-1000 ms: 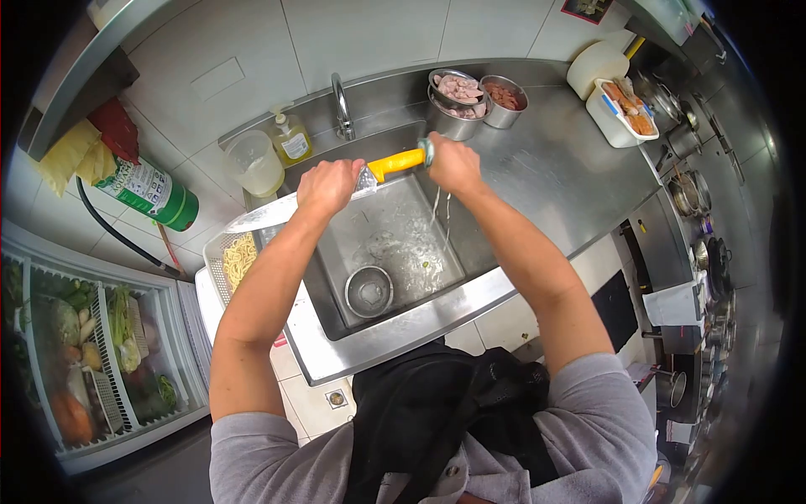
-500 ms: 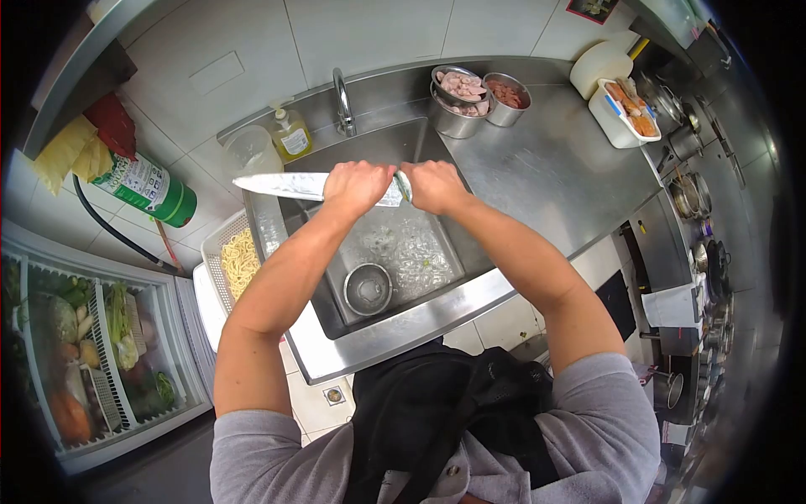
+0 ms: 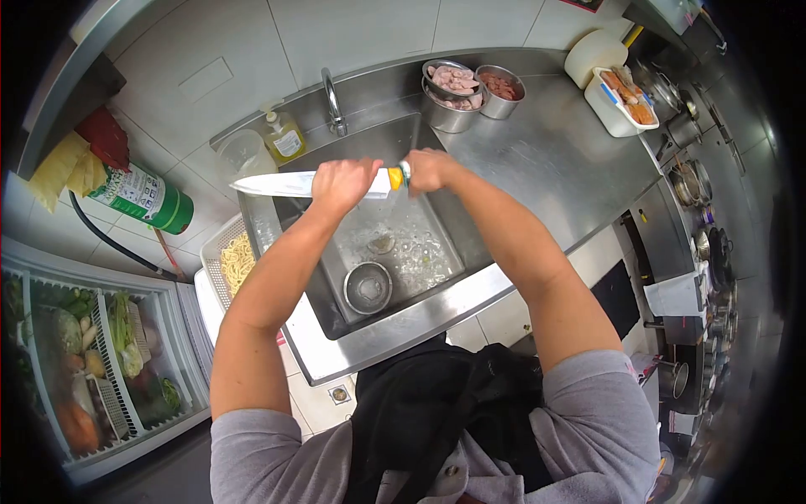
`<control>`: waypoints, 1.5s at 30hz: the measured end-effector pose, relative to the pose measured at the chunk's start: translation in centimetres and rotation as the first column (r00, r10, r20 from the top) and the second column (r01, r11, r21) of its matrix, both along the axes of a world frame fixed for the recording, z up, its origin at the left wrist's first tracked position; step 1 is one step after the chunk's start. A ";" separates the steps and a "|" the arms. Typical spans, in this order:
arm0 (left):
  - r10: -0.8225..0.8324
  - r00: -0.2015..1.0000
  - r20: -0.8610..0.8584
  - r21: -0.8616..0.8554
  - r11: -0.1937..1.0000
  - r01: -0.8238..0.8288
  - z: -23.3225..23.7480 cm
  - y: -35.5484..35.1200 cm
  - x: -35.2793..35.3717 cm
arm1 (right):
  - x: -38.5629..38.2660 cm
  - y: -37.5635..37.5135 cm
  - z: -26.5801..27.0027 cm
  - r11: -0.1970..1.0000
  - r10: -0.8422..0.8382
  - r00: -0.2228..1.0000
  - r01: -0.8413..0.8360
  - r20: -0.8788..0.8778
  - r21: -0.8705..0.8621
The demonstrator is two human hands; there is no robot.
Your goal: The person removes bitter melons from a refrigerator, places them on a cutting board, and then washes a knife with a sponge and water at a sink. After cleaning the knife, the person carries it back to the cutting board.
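Note:
A large kitchen knife (image 3: 277,184) is held level above the sink (image 3: 403,269), its tip pointing left. My right hand (image 3: 430,171) is closed around the handle end, where a yellow part and a teal-and-white band show beside the fingers. Over the middle of the blade, my left hand (image 3: 342,182) is closed with its knuckles up; whether anything lies between its fingers and the steel is hidden. Beneath both hands, a small round metal bowl (image 3: 368,287) stands in the wet basin.
Behind the sink are a faucet (image 3: 334,105) and a soap bottle (image 3: 285,137). Metal bowls of raw meat (image 3: 453,115) and a white tub (image 3: 620,109) stand on the counter. Left are a basket of noodles (image 3: 236,262), a green cylinder (image 3: 159,200) and an open drawer of vegetables (image 3: 92,361).
My left hand has slid left along the blade, away from my right hand, so the yellow part now shows between them. The view has shifted slightly.

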State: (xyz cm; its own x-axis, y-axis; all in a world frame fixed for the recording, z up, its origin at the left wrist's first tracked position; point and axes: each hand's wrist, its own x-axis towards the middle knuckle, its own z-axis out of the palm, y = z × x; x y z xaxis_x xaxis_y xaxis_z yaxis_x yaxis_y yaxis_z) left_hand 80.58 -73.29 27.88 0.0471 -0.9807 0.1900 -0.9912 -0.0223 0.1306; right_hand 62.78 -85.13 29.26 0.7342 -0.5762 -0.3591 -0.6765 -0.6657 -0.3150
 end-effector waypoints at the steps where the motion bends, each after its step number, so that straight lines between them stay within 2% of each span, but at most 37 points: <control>1: -0.106 0.993 0.047 -0.107 0.988 0.110 -0.4 0.1 0.3 | -0.3 -1.9 -1.9 0.954 0.063 0.998 -0.068 0.028 0.294; 2: -0.110 0.993 0.048 -0.100 0.988 0.114 0.1 0.2 0.2 | -0.6 -1.7 -2.0 0.952 0.059 0.998 -0.065 0.030 0.300; 5: 0.039 0.999 -0.003 0.200 0.979 -0.037 0.8 -0.1 0.4 | -1.3 -0.4 -2.8 0.929 0.081 0.997 -0.083 0.021 0.360; 6: 0.039 0.999 -0.004 0.201 0.979 -0.038 0.4 0.0 0.5 | -1.7 0.5 -3.3 0.995 0.070 0.994 -0.064 0.078 -0.078; 7: 0.124 0.988 -0.091 0.287 0.953 -0.093 0.2 -0.2 0.8 | -1.8 0.9 -3.4 0.864 0.084 0.987 -0.004 0.136 -0.503; 8: 0.214 0.962 -0.169 0.374 0.917 -0.138 0.3 -0.4 0.8 | -1.9 0.7 -3.3 0.862 0.083 0.987 -0.002 0.137 -0.507; 9: 0.188 0.971 -0.149 0.274 0.951 -0.142 0.0 -0.1 0.5 | -2.1 0.7 -3.3 0.841 0.060 0.983 0.043 0.173 -0.540; 10: 0.187 0.971 -0.149 0.279 0.950 -0.140 -0.3 0.3 0.1 | -2.3 0.9 -3.6 0.820 0.037 0.977 0.090 0.209 -0.566; 11: 0.145 0.986 -0.081 0.145 0.981 -0.132 -0.3 0.4 -0.3 | -2.3 1.1 -3.3 0.819 0.036 0.977 0.092 0.211 -0.566; 13: 0.065 0.997 0.042 -0.142 0.988 -0.058 -1.1 0.8 -0.6 | -2.7 1.6 -2.9 0.911 -0.178 0.968 0.229 0.175 -0.343; 14: 0.062 0.997 0.038 -0.147 0.988 -0.056 -1.4 0.8 -0.6 | -3.1 1.3 -3.1 0.909 -0.179 0.968 0.230 0.173 -0.348; 16: -0.010 0.994 0.113 -0.256 0.966 0.038 -2.1 1.0 -0.7 | -3.8 1.1 -4.6 0.946 -0.194 0.964 0.233 0.181 -0.226; 17: -0.012 0.994 0.110 -0.253 0.967 0.040 -2.1 1.2 -0.9 | -4.2 1.1 -5.2 0.946 -0.197 0.964 0.235 0.178 -0.223; 19: -0.055 0.984 0.168 -0.311 0.945 0.106 -2.0 1.5 -1.4 | -5.2 1.0 -6.3 0.967 -0.216 0.933 0.246 0.288 -0.072; 23: -0.063 0.979 0.191 -0.330 0.936 0.125 -3.0 1.7 -1.7 | -6.1 0.8 -7.9 0.964 -0.151 0.916 0.219 0.371 -0.149; 24: -0.082 0.980 0.180 -0.343 0.929 0.141 -3.4 1.9 -1.7 | -6.6 0.6 -7.4 0.966 -0.242 0.906 0.194 0.346 0.169; 25: -0.101 0.980 0.170 -0.356 0.921 0.157 -3.8 2.1 -1.6 | -7.1 0.5 -7.0 0.869 -0.321 0.900 0.157 0.294 0.469; 26: -0.102 0.980 0.172 -0.355 0.921 0.158 -3.9 2.5 -1.6 | -7.5 0.3 -6.8 0.869 -0.322 0.900 0.156 0.295 0.470; 28: -0.102 0.988 0.113 -0.266 0.955 0.129 -4.1 3.0 -1.6 | -8.0 -0.2 -6.5 0.698 -0.295 0.941 0.094 0.166 0.710; 29: -0.107 0.988 0.113 -0.260 0.956 0.134 -3.7 3.0 -2.0 | -8.0 -0.1 -6.7 0.693 -0.301 0.939 0.097 0.165 0.715; 30: -0.023 0.999 0.036 -0.049 0.998 0.025 -3.1 2.7 -2.5 | -7.6 -0.2 -6.8 0.855 -0.213 0.968 0.119 0.133 0.505; 31: 0.079 0.997 -0.021 0.167 0.983 -0.075 -2.6 2.2 -2.8 | -7.2 -0.3 -6.9 0.960 -0.133 0.988 0.109 0.077 0.257; 32: 0.078 0.997 -0.021 0.166 0.983 -0.074 -2.5 1.7 -2.9 | -7.1 0.1 -7.2 0.960 -0.134 0.988 0.110 0.077 0.256; 33: 0.174 0.978 -0.113 0.291 0.947 -0.135 -2.4 1.4 -3.0 | -7.2 1.0 -7.8 0.985 -0.122 0.980 0.139 0.158 -0.105; 34: 0.277 0.942 -0.188 0.413 0.893 -0.180 -2.1 0.9 -3.0 | -7.1 1.5 -8.1 0.874 -0.080 0.969 0.180 0.232 -0.452; 35: 0.294 0.927 -0.232 0.487 0.860 -0.151 -1.5 0.8 -3.1 | -7.1 1.6 -8.3 0.873 -0.079 0.969 0.181 0.235 -0.453; 36: 0.298 0.927 -0.230 0.489 0.858 -0.154 -1.2 1.0 -3.5 | -7.2 1.8 -8.6 0.860 -0.124 0.960 0.231 0.252 -0.455; 38: 0.221 0.965 -0.143 0.365 0.918 -0.156 -0.8 1.6 -4.3 | -7.9 1.1 -8.6 0.846 -0.166 0.949 0.277 0.268 -0.456; 39: 0.224 0.964 -0.143 0.366 0.917 -0.159 -1.1 2.0 -4.3 | -8.6 -0.2 -7.7 0.938 -0.348 0.921 0.340 0.176 0.074; 40: 0.184 0.975 -0.125 0.312 0.940 -0.138 -1.7 2.5 -4.1 | -8.9 -1.0 -7.3 0.728 -0.450 0.893 0.370 -0.006 0.577; 41: 0.140 0.985 -0.099 0.255 0.960 -0.111 -2.0 2.7 -3.8 | -8.4 -1.0 -7.0 0.725 -0.452 0.892 0.371 -0.007 0.580; 42: 0.141 0.985 -0.102 0.260 0.959 -0.111 -2.2 2.5 -3.5 | -7.6 -0.8 -6.9 0.887 -0.363 0.930 0.364 -0.059 0.284; 43: 0.159 0.980 -0.118 0.296 0.948 -0.118 -2.6 2.2 -3.2 | -7.1 -0.3 -7.0 0.958 -0.287 0.947 0.285 -0.144 -0.033; 44: 0.177 0.975 -0.132 0.324 0.938 -0.127 -2.6 1.5 -2.8 | -6.7 0.4 -6.8 0.959 -0.285 0.947 0.283 -0.148 -0.034; 45: 0.179 0.975 -0.135 0.323 0.938 -0.128 -3.0 0.9 -2.3 | -6.6 1.6 -6.8 0.956 -0.147 0.989 0.132 -0.035 -0.261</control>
State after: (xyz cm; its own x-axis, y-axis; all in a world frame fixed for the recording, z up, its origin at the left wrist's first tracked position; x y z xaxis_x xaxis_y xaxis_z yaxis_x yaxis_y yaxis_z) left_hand 78.32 -72.40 24.91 0.2064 -0.9676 -0.1452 -0.9391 -0.2376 0.2484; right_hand 56.23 -83.55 22.49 0.6235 -0.7497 -0.2217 -0.7797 -0.6172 -0.1058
